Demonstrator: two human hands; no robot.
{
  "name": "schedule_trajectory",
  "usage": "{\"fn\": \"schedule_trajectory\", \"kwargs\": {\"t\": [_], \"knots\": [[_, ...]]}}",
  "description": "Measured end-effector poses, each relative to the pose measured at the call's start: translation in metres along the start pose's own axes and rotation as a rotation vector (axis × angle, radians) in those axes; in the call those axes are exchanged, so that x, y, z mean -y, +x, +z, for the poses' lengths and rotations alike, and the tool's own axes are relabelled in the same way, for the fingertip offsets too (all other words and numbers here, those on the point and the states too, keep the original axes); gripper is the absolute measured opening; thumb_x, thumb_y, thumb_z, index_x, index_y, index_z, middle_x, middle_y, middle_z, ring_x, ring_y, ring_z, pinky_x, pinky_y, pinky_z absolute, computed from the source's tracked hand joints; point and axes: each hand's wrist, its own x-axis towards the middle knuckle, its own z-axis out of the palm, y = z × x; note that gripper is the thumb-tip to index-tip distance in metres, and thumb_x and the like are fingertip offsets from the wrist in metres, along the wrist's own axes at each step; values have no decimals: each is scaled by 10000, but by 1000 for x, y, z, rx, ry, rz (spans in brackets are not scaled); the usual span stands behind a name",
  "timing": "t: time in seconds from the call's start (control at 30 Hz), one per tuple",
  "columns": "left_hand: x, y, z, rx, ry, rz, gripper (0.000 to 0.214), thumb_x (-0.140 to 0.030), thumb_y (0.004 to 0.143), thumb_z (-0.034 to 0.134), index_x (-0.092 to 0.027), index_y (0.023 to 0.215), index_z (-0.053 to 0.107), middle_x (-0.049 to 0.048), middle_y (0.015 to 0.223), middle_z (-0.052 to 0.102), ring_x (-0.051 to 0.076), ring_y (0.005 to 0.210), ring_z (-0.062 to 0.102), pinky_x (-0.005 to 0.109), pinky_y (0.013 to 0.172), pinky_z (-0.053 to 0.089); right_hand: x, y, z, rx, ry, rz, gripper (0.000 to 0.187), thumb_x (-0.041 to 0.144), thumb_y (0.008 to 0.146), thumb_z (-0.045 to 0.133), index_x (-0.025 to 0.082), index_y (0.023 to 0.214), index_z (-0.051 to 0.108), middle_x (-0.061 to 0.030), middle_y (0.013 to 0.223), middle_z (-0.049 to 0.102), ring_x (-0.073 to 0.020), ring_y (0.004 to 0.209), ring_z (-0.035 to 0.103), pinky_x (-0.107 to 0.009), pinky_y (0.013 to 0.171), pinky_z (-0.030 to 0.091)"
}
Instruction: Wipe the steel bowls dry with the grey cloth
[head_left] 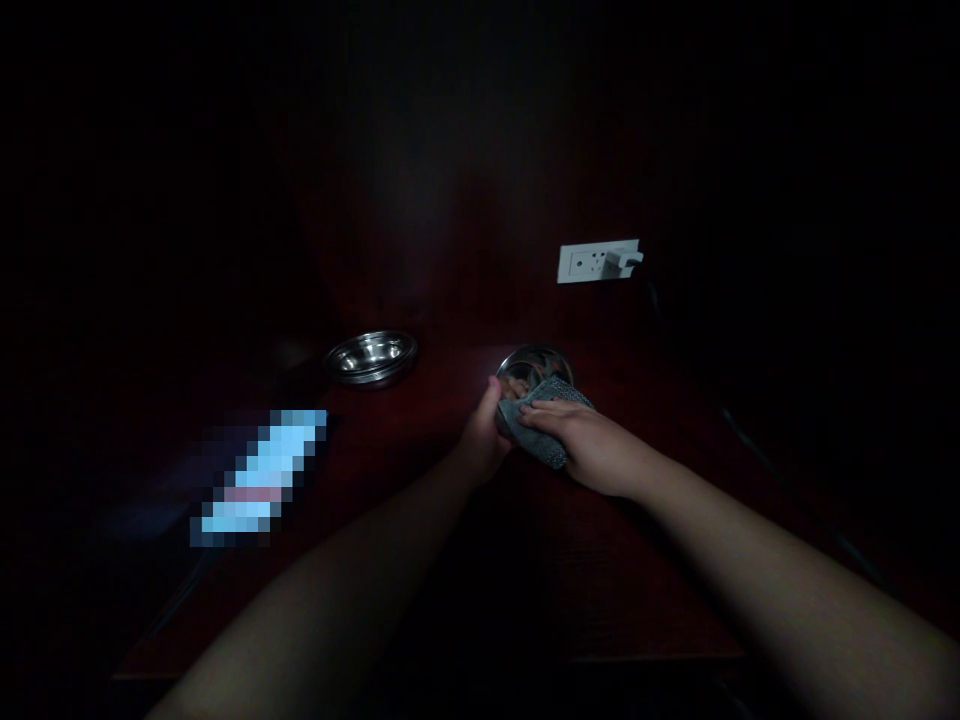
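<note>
No lettering is legible anywhere; the glowing patch (259,478) is pixelated

A dark reddish-brown wooden table (420,560) stood dimly lit. Left of and just beyond the grip, where the left hand (480,440) and right hand (592,445) held a cloth-wrapped metal bowl (534,365), sat a round shiny steel bowl (371,357). Farther left, nearer the person, lay a glowing pale-blue rectangle (259,475), blurred.

Bare forearms, left hand (481,441), right hand (592,447)
</note>
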Motion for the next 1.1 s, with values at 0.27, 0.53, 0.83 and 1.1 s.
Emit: {"fn": "schedule_trajectory", "kwargs": {"t": [0.27, 0.53, 0.83, 1.1], "knots": [[0, 0, -2, -41, 48, -35, 551, -583, 845, 382, -157, 1098, 622, 120, 1128, 656, 263, 1119, 574, 432, 982, 416, 3, 0, -2, -8, -73, 76, 504, 65, 711, 545, 138, 1209, 581, -151, 1295, 555, -276, 1257, 465, -495, 1081, 326], [1, -3, -1, 46, 38, 12, 570, -567, 865, 349, -133, 1098, 635, 124, 1092, 675, 264, 1116, 576, 415, 1022, 376, 4, 0, -2, 3, 186, 25, 554, 14, 712, 481, 199, 1227, 571, -87, 1285, 576, -234, 1216, 513, -439, 1051, 390], [-1, -7, 0, 5, 77, 6, 574, -571, 875, 311, -157, 1103, 638, 102, 1119, 669, 266, 1134, 562, 423, 1004, 390, 4, 2, 0, -4, 498, 33, 505, 29, 768, 462, 193, 1237, 552, -58, 1261, 596, -199, 1176, 545, -416, 1041, 399], [-1, -6, -1, 68, 59, 10, 583, -575, 873, 318, -142, 1088, 645, 109, 1088, 681, 266, 1132, 565, 413, 1013, 378, 4, 1, 1, -23, 426, 8, 575, -7, 715, 463, 201, 1243, 552, -69, 1262, 595, -211, 1179, 544, -432, 1041, 397]]}}
